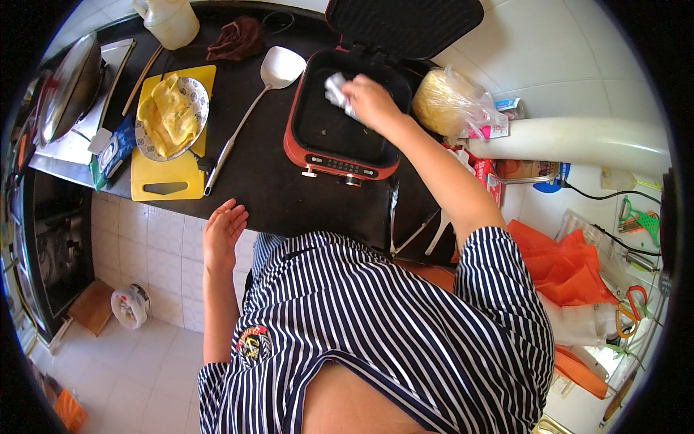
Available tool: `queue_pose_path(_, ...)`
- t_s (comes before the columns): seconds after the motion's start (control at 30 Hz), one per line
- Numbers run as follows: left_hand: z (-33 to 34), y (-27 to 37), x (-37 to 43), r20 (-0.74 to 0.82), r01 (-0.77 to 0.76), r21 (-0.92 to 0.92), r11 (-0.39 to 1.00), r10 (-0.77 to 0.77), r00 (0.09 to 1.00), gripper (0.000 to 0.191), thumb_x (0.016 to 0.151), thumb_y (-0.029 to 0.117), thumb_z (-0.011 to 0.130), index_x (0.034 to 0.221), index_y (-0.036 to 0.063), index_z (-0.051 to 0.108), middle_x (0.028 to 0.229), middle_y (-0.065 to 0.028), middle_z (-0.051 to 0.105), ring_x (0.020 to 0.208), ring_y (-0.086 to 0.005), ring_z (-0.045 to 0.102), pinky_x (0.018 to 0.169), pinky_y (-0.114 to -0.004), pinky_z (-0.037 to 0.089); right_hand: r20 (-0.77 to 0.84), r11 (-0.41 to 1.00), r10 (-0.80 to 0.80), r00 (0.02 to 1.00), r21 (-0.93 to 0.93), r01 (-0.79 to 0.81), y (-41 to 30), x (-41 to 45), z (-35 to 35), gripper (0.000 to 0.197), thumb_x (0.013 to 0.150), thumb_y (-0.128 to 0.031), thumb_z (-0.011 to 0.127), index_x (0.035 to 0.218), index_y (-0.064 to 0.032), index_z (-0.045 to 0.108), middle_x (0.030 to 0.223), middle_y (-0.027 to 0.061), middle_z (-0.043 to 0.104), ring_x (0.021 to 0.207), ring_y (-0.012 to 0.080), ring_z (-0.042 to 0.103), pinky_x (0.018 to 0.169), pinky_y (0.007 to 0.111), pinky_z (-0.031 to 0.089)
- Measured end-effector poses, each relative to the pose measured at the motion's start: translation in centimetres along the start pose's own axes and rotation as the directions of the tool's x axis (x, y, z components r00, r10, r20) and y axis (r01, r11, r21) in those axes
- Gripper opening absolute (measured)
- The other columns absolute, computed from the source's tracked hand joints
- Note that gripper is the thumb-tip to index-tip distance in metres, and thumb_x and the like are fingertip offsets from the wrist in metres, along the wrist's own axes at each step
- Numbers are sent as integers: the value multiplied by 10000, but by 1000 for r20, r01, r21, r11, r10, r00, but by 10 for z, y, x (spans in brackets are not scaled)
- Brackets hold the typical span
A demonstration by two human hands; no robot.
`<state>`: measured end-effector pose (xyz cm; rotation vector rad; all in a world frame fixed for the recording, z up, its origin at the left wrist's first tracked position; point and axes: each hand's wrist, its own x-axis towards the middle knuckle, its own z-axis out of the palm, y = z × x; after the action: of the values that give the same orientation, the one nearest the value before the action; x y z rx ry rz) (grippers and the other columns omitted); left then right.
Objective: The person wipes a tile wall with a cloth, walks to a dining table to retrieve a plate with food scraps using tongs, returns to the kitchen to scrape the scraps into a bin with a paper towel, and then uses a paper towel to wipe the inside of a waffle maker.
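A red electric griddle [340,130] sits on the black counter with its ridged lid [404,24] raised. Over the dark cooking plate, my right hand [374,103] grips a crumpled white tissue [339,93]; the motion blurs both a little. Small food crumbs [323,132] lie on the plate. My left hand [225,230] hangs in front of the counter edge with nothing in it, its fingers loosely extended. Nearest to it are a yellow cutting board [168,179] and a metal spatula [233,138]. Folded egg pancakes [169,116] lie on a patterned plate [201,103] on the board.
On the left stand a lidded wok [73,89], chopsticks [142,81] and a blue wipes pack [114,149]. A pitcher [171,24] and brown cloth [237,39] are at the back. Right of the griddle sit a plastic-wrapped yellow bundle [450,103] and a white pipe [569,138].
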<state>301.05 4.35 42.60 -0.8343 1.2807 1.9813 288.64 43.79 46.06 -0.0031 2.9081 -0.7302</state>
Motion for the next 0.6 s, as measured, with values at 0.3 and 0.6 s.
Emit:
queue_pose_path(0.3,-9,-8,-5,-63,-1,-15,1000,0,998,392,978,205,472,1307,-7,497,1153,-147,632,1022,-224,628,907,-334,504,293,971,-227,929,-3,238,-21,19,37,228,842,-73,566,992,-145,722,984,87,609,988,284,571,883,396,462)
queue_pose_path(0.6,-6,-9,-3,-29,-10,-6,1000,10,1000,404,970,198,468,1316,-12,485,1152,-143,632,1040,-227,620,939,-347,490,595,852,-458,661,82,517,-20,-9,8,315,822,-35,550,1102,-114,669,1066,66,614,1077,266,526,920,349,451)
